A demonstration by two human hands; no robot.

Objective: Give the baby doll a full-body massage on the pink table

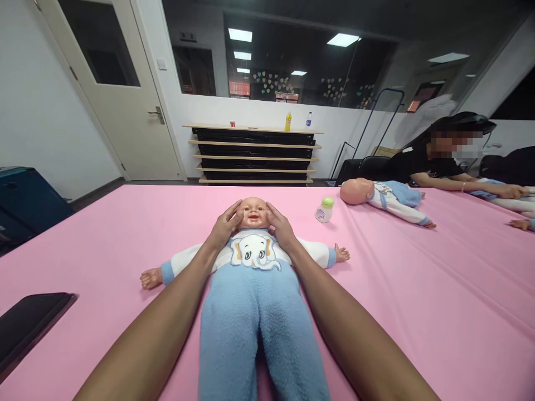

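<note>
A baby doll (253, 250) lies on its back with its arms spread, dressed in a white top with an elephant face and fluffy blue trousers. On the left side of its head rests my left hand (227, 224), fingers stretched along the cheek and temple. My right hand (282, 224) lies against the other side of the head in the same way, fingers extended. Between the two hands the doll's face (253, 211) shows. My forearms pass over the doll's sleeves and partly hide them.
The table has a pink cover (376, 312). Right of the doll stands a small bottle with a green cap (324, 210). A second doll (387, 196) lies farther right, near a seated person (434, 161) reaching toward another doll. A dark flat device (31, 323) lies at the left edge.
</note>
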